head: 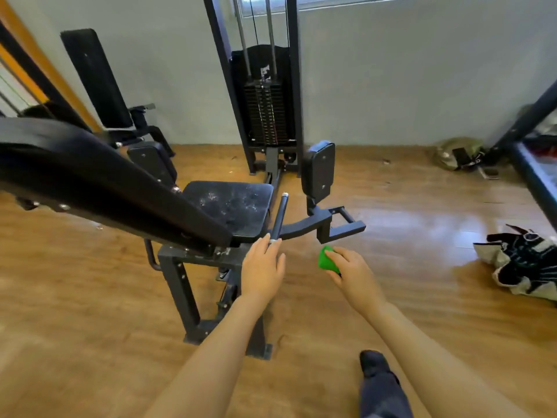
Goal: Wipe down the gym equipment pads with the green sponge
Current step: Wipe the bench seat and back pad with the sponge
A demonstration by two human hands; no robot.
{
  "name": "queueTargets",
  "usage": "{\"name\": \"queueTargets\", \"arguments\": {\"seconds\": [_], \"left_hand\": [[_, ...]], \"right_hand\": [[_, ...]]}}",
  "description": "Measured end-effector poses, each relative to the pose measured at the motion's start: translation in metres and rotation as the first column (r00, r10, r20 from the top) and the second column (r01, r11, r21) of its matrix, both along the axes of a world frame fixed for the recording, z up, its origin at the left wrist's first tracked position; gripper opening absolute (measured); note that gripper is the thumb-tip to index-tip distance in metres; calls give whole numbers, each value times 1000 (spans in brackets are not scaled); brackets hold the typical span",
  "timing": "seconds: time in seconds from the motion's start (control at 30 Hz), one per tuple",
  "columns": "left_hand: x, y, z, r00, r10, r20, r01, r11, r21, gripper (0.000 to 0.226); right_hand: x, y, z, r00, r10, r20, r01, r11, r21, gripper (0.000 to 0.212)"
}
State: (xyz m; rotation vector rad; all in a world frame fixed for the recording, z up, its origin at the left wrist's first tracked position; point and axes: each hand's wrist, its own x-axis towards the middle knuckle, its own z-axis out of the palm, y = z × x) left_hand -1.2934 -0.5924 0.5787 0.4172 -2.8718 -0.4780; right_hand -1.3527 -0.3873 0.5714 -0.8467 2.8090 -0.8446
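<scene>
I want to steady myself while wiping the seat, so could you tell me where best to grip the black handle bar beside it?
Grip the black handle bar around its lower end, coming from the near side. It tilts away toward the weight stack, and the left hand already has its fingers there.

- We see the green sponge [327, 259] only in part; the fingers of the right hand [351, 271] cover its far side
- The lever's [278, 218] near end disappears under the left hand [262, 268]
- The back pad [90, 173] runs off the left edge
- The dark frame [536, 152] at right is cut off by the edge
- We cannot tell what the olive bundle [455, 153] by the wall is
</scene>
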Motion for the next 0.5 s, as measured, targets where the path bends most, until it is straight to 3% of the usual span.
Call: {"name": "queueTargets", "arguments": {"seconds": [0.23,0.5], "left_hand": [[-129,-24,-12,967,247,62,-246,969,-24,43],[-201,-69,-5,874,476,102,-475,879,-35,46]], "right_hand": [[-182,-30,-4,973,228,16,-229,972,52,51],[-309,-107,-2,873,486,-23,-485,873,56,46]]}}
